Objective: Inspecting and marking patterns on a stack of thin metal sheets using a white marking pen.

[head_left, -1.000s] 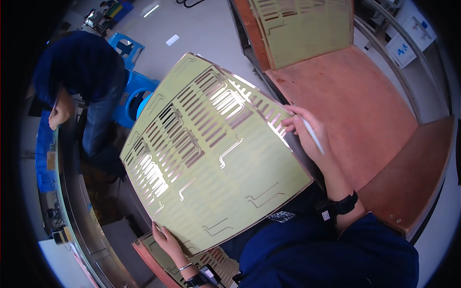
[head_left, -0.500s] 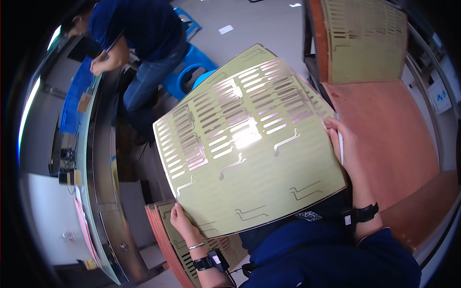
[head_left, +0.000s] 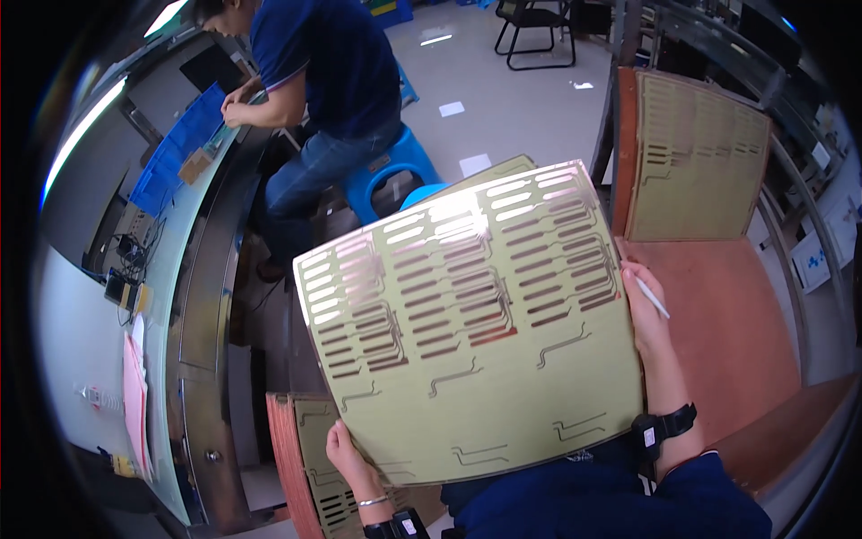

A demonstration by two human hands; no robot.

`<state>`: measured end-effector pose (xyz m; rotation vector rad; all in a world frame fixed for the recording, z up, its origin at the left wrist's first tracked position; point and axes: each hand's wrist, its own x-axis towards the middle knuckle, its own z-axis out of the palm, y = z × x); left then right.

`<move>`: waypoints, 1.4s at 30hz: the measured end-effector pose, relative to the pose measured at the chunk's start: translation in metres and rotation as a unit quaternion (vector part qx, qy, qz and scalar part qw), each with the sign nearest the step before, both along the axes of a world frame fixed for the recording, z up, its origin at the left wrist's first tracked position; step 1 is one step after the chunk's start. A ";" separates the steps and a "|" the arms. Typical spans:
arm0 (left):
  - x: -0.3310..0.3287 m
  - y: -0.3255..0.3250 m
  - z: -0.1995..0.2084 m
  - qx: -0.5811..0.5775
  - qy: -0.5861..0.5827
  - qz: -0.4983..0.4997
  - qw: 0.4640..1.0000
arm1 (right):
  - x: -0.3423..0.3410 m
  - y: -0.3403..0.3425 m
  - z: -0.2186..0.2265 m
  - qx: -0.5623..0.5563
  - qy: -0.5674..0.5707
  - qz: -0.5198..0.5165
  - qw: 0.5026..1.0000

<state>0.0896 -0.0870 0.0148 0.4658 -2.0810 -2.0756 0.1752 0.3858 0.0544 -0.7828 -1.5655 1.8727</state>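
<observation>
A large thin pale-green circuit board panel (head_left: 476, 386) with rows of shiny copper slots is held up in front of me, tilted, with light glinting off its far edge. My left hand (head_left: 350, 460) pinches its lower left edge. At its right edge, my right hand (head_left: 645, 310) grips the panel and also has a slim white pen (head_left: 653, 298) between the fingers. Behind the far edge, the corner of another green panel (head_left: 512, 171) shows above a blue stool; most of it is hidden.
A stack of similar panels (head_left: 285, 449) stands at lower left. More panels (head_left: 700, 171) lean upright at right, above a copper-brown board (head_left: 727, 332). At left runs a glass-topped workbench (head_left: 171, 359) with a blue bin (head_left: 175, 148). A co-worker (head_left: 328, 81) sits there on a blue stool (head_left: 395, 171).
The panel has come toward me and tilted so its glare sits nearer the far edge. It has separated from the panel behind. My view has shifted, showing more floor and a chair.
</observation>
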 end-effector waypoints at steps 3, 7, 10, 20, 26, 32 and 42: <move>0.004 -0.003 -0.009 0.002 -0.008 -0.011 1.000 | 0.002 -0.008 0.011 0.005 0.026 -0.026 0.999; 0.003 0.002 -0.016 0.045 -0.020 -0.028 0.998 | 0.002 -0.003 0.014 0.053 0.048 -0.047 0.996; 0.001 0.009 -0.008 0.061 -0.022 -0.039 0.997 | 0.003 -0.004 0.018 0.070 0.040 -0.052 0.995; -0.038 -0.003 0.010 0.072 -0.020 -0.114 0.991 | 0.001 -0.007 0.024 0.079 0.079 -0.059 0.992; -0.058 -0.004 0.008 0.120 0.008 -0.121 0.985 | -0.004 0.002 0.016 0.098 0.054 -0.054 0.992; -0.049 0.010 0.032 0.204 0.022 -0.126 0.970 | 0.000 0.014 0.028 0.102 0.021 -0.051 0.993; -0.041 0.025 0.073 0.271 0.028 -0.160 0.949 | 0.009 0.022 0.035 0.102 0.038 -0.106 0.988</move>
